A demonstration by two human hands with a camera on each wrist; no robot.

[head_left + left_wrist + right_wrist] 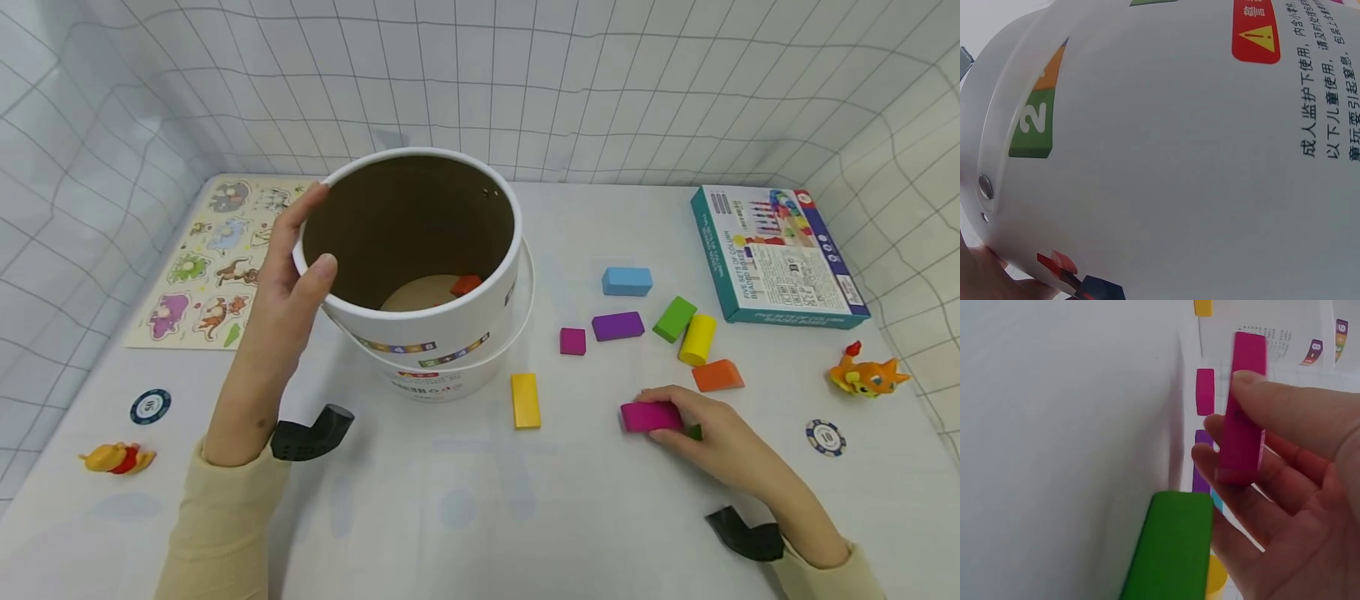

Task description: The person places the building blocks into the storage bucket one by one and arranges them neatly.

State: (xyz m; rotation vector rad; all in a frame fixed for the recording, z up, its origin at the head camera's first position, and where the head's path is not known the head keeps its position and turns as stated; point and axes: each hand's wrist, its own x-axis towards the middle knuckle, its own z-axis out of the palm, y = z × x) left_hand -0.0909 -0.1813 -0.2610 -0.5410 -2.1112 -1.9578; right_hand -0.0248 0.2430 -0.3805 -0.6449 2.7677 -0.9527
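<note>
My left hand (pixel 281 287) holds the left rim of a white bucket (pixel 457 337), its thumb over the near edge. Inside the bucket a red-orange block (pixel 466 285) shows on the bottom; the rest is partly hidden by the wall. In the left wrist view the bucket's printed wall (pixel 1160 156) fills most of the picture. My right hand (pixel 708 429) pinches a magenta block (pixel 1244 419) between thumb and fingers, low over the table. Close by that hand is a green block (pixel 1175 544), mostly hidden in the head view.
Loose blocks lie right of the bucket: yellow (pixel 526 402), small magenta (pixel 573 342), purple (pixel 618 326), blue (pixel 627 282), green (pixel 675 318), a yellow cylinder (pixel 698 340), orange (pixel 717 376). A boxed toy (pixel 783 258), animal puzzle board (pixel 168 279), figurines and chips lie around.
</note>
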